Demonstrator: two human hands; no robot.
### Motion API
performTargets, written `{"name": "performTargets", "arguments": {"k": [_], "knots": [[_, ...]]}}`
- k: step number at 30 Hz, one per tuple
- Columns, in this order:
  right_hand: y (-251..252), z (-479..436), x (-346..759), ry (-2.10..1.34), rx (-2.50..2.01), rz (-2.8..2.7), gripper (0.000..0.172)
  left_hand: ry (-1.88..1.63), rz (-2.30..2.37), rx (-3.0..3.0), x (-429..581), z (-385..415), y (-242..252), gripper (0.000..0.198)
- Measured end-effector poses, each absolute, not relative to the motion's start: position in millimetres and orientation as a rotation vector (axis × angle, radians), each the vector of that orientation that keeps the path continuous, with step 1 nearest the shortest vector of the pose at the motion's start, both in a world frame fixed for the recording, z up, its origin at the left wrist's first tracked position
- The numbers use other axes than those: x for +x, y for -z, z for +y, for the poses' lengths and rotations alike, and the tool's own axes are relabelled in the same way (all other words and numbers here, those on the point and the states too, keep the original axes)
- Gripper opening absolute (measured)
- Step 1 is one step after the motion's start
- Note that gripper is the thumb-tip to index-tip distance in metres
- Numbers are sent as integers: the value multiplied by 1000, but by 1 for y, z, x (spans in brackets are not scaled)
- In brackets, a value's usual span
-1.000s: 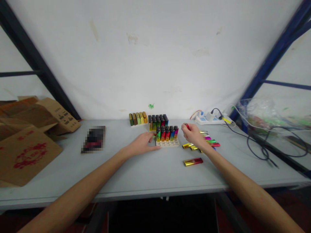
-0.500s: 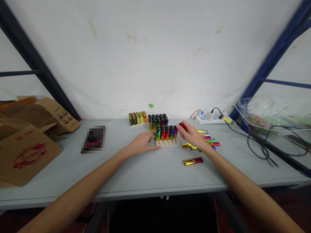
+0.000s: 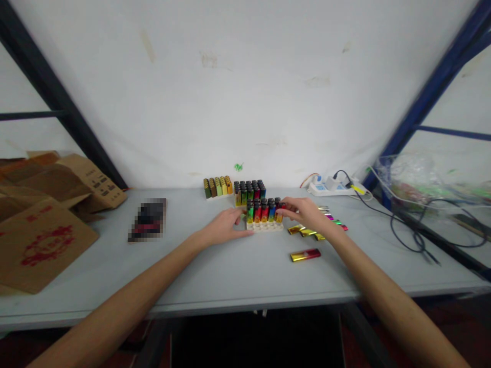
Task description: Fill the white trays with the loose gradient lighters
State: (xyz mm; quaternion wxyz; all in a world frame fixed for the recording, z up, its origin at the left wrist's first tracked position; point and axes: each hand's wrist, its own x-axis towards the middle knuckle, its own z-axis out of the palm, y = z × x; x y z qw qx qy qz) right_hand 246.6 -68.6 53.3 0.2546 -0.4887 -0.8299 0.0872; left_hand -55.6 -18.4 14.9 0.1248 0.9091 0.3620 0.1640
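A white tray point(image 3: 264, 226) with rows of holes stands at mid-table, and upright colourful lighters point(image 3: 264, 210) with black tops fill its back rows. At its left end my left hand point(image 3: 222, 225) steadies it, thumb along the front corner and fingers at the side. My right hand point(image 3: 305, 212) pinches a red lighter point(image 3: 283, 205) at the tray's right end, among the standing ones; its lower part is hidden. Under and beside my right wrist lie loose shiny lighters point(image 3: 307, 232). One red-and-gold lighter point(image 3: 306, 255) lies apart, nearer the front edge.
Behind stand a second block of black-topped lighters point(image 3: 249, 190) and a tray of yellow-topped lighters point(image 3: 218, 187). A power strip point(image 3: 330, 188) with a black cable point(image 3: 383, 210) is at back right. Cardboard boxes point(image 3: 46, 240) and a blurred-out flat item point(image 3: 148, 221) are at left.
My right hand has lowered the red lighter and turned it upright at the tray's right end. The left hand and tray have stayed in place.
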Motion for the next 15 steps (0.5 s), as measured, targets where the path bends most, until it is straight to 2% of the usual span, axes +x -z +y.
{"name": "performTargets", "arguments": {"k": [11,15], "knots": [[-55,-67,255,-376,-1329,-2278,42,-470,1059,2662,-55,-19,-15,56],[-49,-63,253,-287,-1404,-2261,40,-466,1055,2669,-56,-19,-15,57]]}}
